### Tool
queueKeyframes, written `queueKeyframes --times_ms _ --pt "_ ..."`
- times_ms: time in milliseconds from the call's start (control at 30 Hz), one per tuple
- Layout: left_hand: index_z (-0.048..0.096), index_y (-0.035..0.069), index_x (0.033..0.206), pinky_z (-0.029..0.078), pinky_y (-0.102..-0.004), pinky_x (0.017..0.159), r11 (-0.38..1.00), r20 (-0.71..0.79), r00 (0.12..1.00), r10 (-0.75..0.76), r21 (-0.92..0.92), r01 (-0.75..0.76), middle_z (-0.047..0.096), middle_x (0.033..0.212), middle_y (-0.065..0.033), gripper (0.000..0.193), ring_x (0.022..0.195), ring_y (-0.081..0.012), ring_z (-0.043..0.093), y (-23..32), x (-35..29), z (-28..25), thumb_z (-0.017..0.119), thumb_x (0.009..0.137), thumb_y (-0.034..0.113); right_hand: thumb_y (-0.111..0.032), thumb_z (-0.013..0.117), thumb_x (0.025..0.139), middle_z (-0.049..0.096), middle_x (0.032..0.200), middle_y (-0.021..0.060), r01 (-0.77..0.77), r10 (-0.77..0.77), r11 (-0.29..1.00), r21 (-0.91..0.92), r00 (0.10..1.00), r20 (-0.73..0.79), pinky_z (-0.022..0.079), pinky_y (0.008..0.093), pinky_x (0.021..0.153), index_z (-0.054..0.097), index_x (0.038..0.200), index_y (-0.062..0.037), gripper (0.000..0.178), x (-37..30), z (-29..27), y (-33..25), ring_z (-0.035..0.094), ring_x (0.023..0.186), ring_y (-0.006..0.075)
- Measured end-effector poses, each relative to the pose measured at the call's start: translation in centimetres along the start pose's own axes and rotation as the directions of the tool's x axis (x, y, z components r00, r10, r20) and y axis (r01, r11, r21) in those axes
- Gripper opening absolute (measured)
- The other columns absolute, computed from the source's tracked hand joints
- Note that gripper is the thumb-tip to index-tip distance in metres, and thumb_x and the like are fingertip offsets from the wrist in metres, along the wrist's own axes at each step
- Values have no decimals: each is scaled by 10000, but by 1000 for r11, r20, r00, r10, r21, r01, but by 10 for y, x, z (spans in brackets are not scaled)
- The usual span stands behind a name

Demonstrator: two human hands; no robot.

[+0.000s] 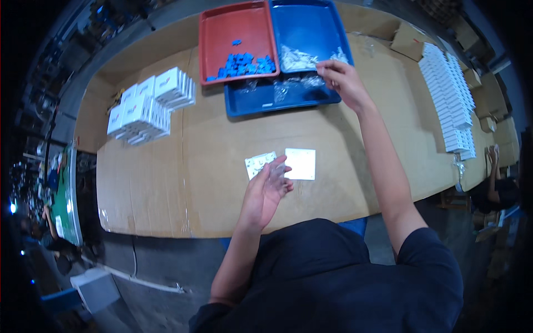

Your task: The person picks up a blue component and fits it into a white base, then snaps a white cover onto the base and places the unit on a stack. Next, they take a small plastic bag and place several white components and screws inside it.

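My left hand [265,194] is held over the near middle of the table, its fingers curled around a small clear plastic piece, perhaps a bag. Just beyond it lie a white plate with small markings or holes [256,162] and a plain white square [301,164], side by side. Farther off, my right hand [345,83] reaches to the near right corner of a blue tray [311,28] with small white pieces [298,57] in it. Its thumb and fingertips are pinched together; what they hold, if anything, is too small to tell.
A red tray [236,25] with small blue parts [244,65] adjoins the blue one. Under both, another blue tray [277,99] holds clear bags. Stacked white boxes [141,108] stand left; long rows of white boxes [447,100] line the right. Cardboard walls [150,53] edge the table.
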State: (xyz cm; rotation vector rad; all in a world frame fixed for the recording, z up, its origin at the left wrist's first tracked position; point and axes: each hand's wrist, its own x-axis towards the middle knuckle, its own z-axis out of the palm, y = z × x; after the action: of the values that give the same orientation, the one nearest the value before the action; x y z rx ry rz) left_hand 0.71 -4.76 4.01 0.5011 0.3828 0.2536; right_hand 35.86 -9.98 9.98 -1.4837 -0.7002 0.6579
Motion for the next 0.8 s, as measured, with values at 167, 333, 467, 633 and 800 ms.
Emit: queueKeyframes --times_ms 167,333,467,633,800 --pt "523 -1 1442 543 -357 911 1000 2 1000 -7 -28 7 678 1229 -98 534 975 -194 649 8 9 3 376 1139 414 -102 748 941 675 870 1 -140 133 970 197 990 51 409 215 605 731 1122 -14 201 -86 53 21 532 691 61" --pt "537 3 1424 554 -353 908 999 -23 999 -37 -26 36 692 1220 -105 540 972 -189 662 7 8 2 380 1136 432 -56 734 956 742 932 51 -1 -2 1000 12 964 266 472 207 634 756 1157 5 212 -127 81 14 597 698 48" --pt "539 2 1420 558 -352 906 998 -32 998 -54 8 54 704 1216 -111 531 966 -191 677 3 9 3 398 1133 425 -85 756 938 738 879 22 -45 41 999 8 968 247 477 221 637 772 1052 -11 136 -132 87 4 595 702 41" --pt "556 -1 1376 569 -361 905 994 -50 998 -48 93 53 718 1220 -134 497 978 -202 706 0 5 6 431 1128 412 -59 759 897 742 1005 29 112 48 952 -285 864 501 494 274 721 759 1007 -17 118 -117 76 -15 638 841 105" --pt "572 5 1331 575 -360 895 989 -73 997 -29 141 39 720 1158 -133 466 983 -209 708 -3 0 7 454 1123 405 -78 751 880 733 1090 59 298 19 901 -315 698 715 507 327 776 755 1013 -6 151 -109 85 -27 657 945 190"
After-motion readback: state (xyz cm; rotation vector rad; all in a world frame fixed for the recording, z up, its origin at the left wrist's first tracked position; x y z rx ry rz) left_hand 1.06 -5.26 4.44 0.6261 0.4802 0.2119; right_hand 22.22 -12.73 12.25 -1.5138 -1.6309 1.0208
